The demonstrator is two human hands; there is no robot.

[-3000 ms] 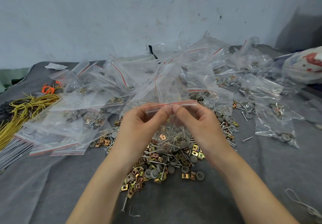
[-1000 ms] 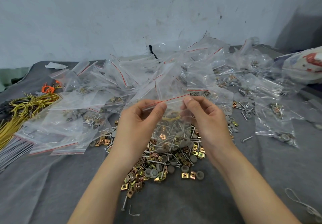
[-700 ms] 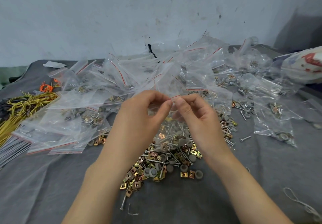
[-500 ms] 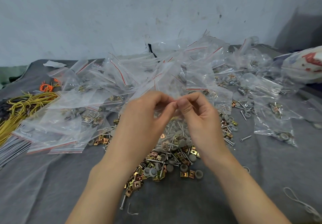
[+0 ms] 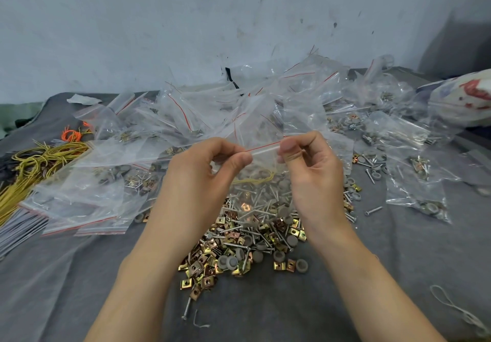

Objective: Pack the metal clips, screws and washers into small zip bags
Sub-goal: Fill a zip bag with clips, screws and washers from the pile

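Between your thumbs, held up over the loose pile (image 5: 247, 243) of clips, screws and washers, the small zip bag (image 5: 261, 190) hangs by its red-lined zip strip (image 5: 264, 148). Your left hand (image 5: 202, 174) pinches the strip's left end between thumb and forefinger. Your right hand (image 5: 312, 174) pinches the right end the same way, so both are clamped on the plastic with a bare stretch of strip between them. This looks like the sealing step, though you cannot tell from here whether the track is fully pressed home. Draw the strip taut, then run one pinch along it toward the other with firm pressure, feeling for the two halves to click together. Check that no screw point or fold of film sits in the track, and leave the weight low in the bag so nothing rides up. The strip lies roughly left to right, its right end a little higher. The mouth faces up and the bottom hangs toward the pile, with screws, a copper-coloured clip and a strand of yellow wire showing through the film. The bag's long axis seems to run down from the strip. Beyond your hands a heap of packed bags (image 5: 186, 121) covers the grey cloth (image 5: 398, 275).
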